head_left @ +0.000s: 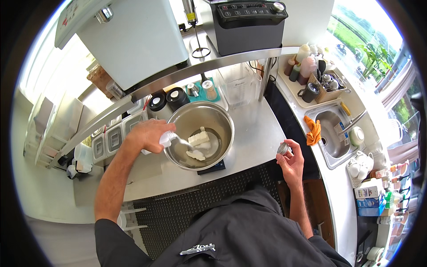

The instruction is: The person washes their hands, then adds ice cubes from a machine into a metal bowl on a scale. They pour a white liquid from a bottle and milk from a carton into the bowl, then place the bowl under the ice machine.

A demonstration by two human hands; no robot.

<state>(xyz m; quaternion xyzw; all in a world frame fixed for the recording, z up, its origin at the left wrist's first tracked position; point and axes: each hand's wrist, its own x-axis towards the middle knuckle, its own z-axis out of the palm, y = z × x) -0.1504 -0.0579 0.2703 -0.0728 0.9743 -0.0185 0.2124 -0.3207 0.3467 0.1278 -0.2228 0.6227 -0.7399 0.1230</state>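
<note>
My left hand (151, 133) grips a clear plastic bottle (166, 139), tipped over the left rim of a large steel mixing bowl (228, 133). A white granular stream (182, 142) runs from its mouth into the bowl. Pale blocks that look like butter or cream cheese (198, 138) lie inside, with white grains beside them. Under the bowl's front edge shows a dark kitchen scale (211, 168). Off to the right, past the counter's edge, my right hand (292, 163) holds a small metal screw lid (283, 148) between thumb and fingers.
Lidded containers (114, 137) line the steel counter's (253, 133) left side. A clear blender jug (238, 86) stands behind the bowl, below a raised steel shelf (233, 55). To the right are a sink (333, 133), an orange cloth (312, 130) and several squeeze bottles (305, 68).
</note>
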